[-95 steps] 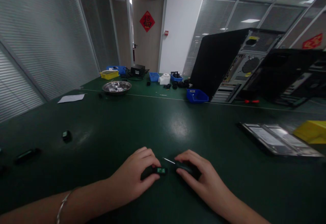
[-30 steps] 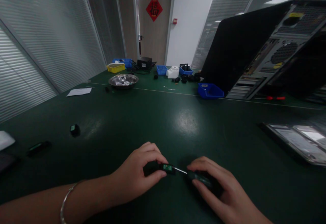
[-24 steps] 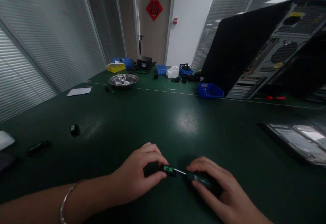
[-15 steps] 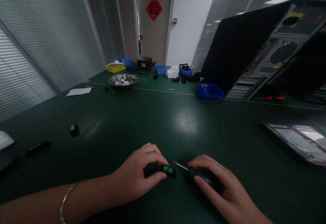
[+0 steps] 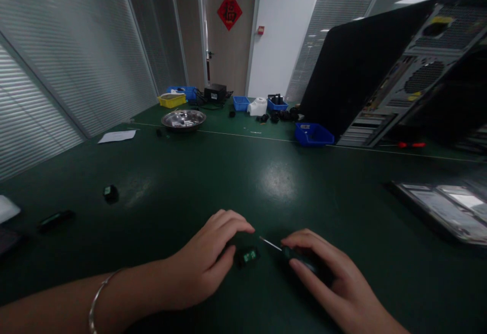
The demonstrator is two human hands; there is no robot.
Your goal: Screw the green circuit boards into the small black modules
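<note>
A small black block with a green marked face (image 5: 249, 257) lies on the dark green table (image 5: 228, 172) between my hands. Just left of it is my left hand (image 5: 209, 253), thumb and fingers apart, holding nothing; the thumb tip is close to the block's left end. My right hand (image 5: 327, 273) is closed around the dark handle of a screwdriver (image 5: 299, 260). Its thin metal shaft points left and up, the tip a little above and right of the block. Much of the handle is hidden under my fingers.
At left lie another small black block (image 5: 110, 193) and a long black piece (image 5: 56, 220). A metal bowl (image 5: 183, 120), a blue bin (image 5: 314, 135) and a white sheet (image 5: 117, 136) are farther back. A computer case (image 5: 365, 70) leans at right, near a metal-faced panel (image 5: 449, 210).
My left hand has let go of the small black block and its fingers have spread, drawing slightly left. The block now rests on the table, turned a little. My right hand has barely moved.
</note>
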